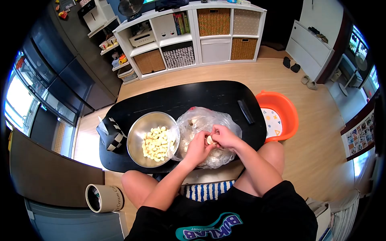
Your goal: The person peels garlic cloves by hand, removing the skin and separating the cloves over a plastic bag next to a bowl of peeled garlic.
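Observation:
My left hand (pixel 198 148) and my right hand (pixel 224 137) meet above a clear plastic bag (pixel 228 120). Between their fingertips is a pale garlic clove (pixel 210 140), pinched from both sides. Papery skins and whitish pieces lie inside the bag, partly hidden under my hands. To the left stands a steel bowl (pixel 136 135) holding many peeled garlic cloves (pixel 157 145). One edge of the bag overlaps the bowl's right rim.
The black low table (pixel 181 93) carries a checkered tissue box (pixel 113 135) at left and a dark, narrow object (pixel 245 112) at right. An orange tub (pixel 288 117) stands on the floor beside the table's right end. A beige bin (pixel 105 198) is at lower left.

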Available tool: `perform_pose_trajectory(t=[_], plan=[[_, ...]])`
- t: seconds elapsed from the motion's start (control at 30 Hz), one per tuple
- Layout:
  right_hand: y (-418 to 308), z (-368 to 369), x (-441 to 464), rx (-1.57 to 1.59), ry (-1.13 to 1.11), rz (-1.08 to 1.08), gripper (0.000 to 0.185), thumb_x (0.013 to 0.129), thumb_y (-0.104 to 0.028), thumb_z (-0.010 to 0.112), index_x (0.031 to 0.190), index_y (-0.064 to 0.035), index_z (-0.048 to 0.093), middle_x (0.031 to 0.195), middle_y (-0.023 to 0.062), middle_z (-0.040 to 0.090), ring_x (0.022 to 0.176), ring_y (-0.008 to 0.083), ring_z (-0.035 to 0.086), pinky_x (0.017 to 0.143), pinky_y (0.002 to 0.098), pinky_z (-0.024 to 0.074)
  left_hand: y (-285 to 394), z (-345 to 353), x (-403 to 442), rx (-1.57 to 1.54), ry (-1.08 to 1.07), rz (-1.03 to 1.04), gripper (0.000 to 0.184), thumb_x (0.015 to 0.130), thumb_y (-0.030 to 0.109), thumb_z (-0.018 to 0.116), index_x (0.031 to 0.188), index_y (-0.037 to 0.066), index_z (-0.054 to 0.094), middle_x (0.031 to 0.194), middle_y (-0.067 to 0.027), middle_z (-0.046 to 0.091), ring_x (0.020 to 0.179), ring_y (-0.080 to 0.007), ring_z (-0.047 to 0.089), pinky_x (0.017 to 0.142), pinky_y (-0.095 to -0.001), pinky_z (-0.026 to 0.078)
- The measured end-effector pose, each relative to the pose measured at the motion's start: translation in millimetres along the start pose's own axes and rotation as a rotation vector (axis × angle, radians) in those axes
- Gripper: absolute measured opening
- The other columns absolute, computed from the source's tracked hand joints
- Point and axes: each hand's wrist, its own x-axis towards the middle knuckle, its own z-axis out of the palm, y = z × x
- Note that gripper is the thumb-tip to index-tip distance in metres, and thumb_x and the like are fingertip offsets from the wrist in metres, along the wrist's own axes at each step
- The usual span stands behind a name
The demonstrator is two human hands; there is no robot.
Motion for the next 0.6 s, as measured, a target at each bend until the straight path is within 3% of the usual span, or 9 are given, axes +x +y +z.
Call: perform_pose_trajectory(t=[0.03, 0.1, 0.2, 0.6], plan=[[-7, -4, -1, 0.139, -0.093, 0.109, 0.003, 0.090, -0.004, 0.054, 0.087, -0.0056, 0.055, 0.069, 0.0029, 0.060, 0.052, 0.0081, 0.055, 0.044, 0.0235, 0.0405, 1, -3, 2, -0.001, -0.001, -0.001, 0.045, 0.079, 0.010, 0.081, 0.115, 0.002, 0.055, 0.090, -0.0137, 0.065, 0.072, -0.0261, 0.065, 0.068, -0.0359, 0.053], [-5, -5, -1, 0.149, -0.091, 0.119, 0.003, 0.090, -0.005, 0.055, 0.087, -0.0060, 0.056, 0.067, 0.0032, 0.059, 0.048, 0.0075, 0.055, 0.042, 0.0227, 0.0418, 4, -8, 2, -0.049, -0.190, -0.115, 0.049, 0.080, 0.016, 0.082, 0.117, 0.001, 0.054, 0.088, -0.0139, 0.066, 0.071, -0.0242, 0.065, 0.067, -0.0344, 0.053], [-7, -5, -3, 0.172, -0.110, 0.121, 0.003, 0.091, -0.005, 0.055, 0.087, -0.0049, 0.056, 0.065, 0.0040, 0.060, 0.047, 0.0082, 0.056, 0.041, 0.0225, 0.0410, -2, -8, 4, -0.087, -0.255, -0.154, 0.051, 0.080, 0.020, 0.083, 0.117, 0.002, 0.053, 0.088, -0.0125, 0.067, 0.070, -0.0210, 0.065, 0.067, -0.0322, 0.052], [-7, -1, -2, -0.033, -0.109, -0.024, 0.010, 0.091, -0.003, 0.053, 0.081, -0.0040, 0.050, 0.064, 0.0051, 0.060, 0.047, 0.0098, 0.058, 0.040, 0.0251, 0.0413, -6, -7, 4, -0.168, -0.175, -0.147, 0.046, 0.079, 0.009, 0.082, 0.114, 0.001, 0.054, 0.088, -0.0118, 0.068, 0.069, -0.0202, 0.064, 0.068, -0.0322, 0.052]])
